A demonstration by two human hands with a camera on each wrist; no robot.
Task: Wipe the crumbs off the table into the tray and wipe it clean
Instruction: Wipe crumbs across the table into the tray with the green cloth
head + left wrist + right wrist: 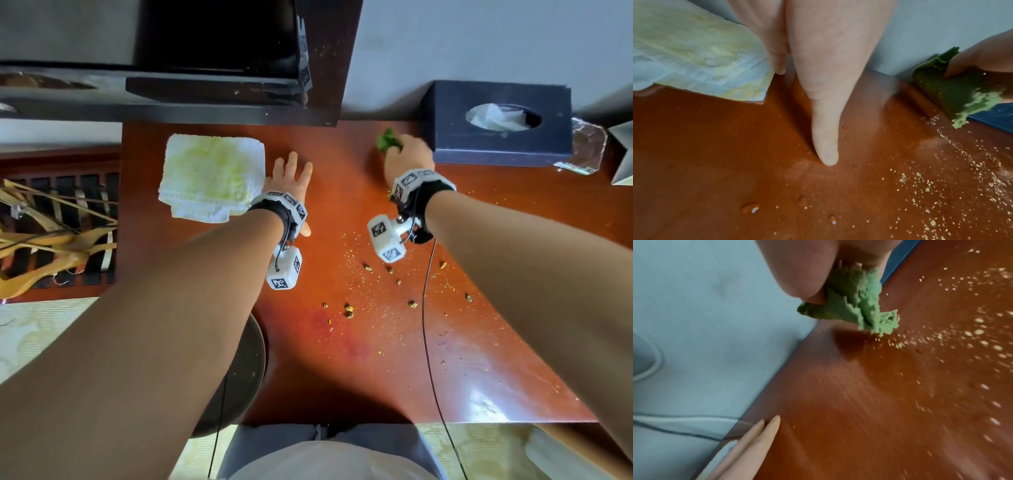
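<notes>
My right hand (407, 154) grips a frayed green scouring pad (386, 140) at the back of the red-brown table (376, 359), right by the tissue box. The pad (855, 300) hangs just above the wood, its tattered corner at the edge of the crumbs (972, 334). Crumbs (349, 310), fine and lumpy, are strewn over the middle and right of the table. My left hand (291, 174) lies flat and open on the table, fingers straight, beside a folded white towel (212, 174) stained yellow. A dark round tray (243, 377) shows below the table's left edge, under my left forearm.
A dark blue tissue box (496, 144) stands at the back right, with clear plastic (587, 147) beside it. A black shelf (222, 99) overhangs the back left. A thin black cable (426, 308) crosses the table. Water drops (751, 208) sit near my left thumb (824, 129).
</notes>
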